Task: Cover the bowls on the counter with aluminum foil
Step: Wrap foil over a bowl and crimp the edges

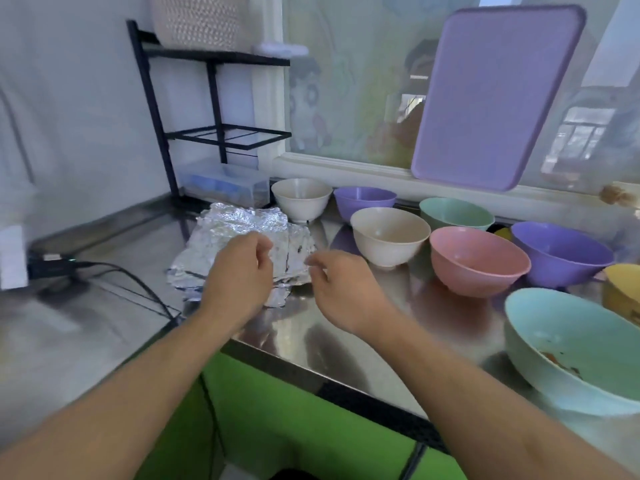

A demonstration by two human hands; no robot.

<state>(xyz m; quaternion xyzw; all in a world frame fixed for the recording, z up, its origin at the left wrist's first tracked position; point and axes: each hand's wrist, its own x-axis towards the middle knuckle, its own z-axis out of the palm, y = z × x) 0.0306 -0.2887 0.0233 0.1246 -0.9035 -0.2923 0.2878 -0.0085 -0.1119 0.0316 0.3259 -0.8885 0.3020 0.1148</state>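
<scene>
The left hand has its fingers loosely curled over the crumpled foil at mid-frame, and I cannot tell whether they pinch a sheet. The right hand hangs at the foil's right edge, its fingers curled and seemingly empty. The sheets lie stacked on the table, so a grab may lift several or tear one. The cream bowl just right could get knocked; all bowls stand uncovered.

Foil lies on bench left of bowls; rack behind foil; tray leans behind bowls; hands over foil's near edge.
</scene>
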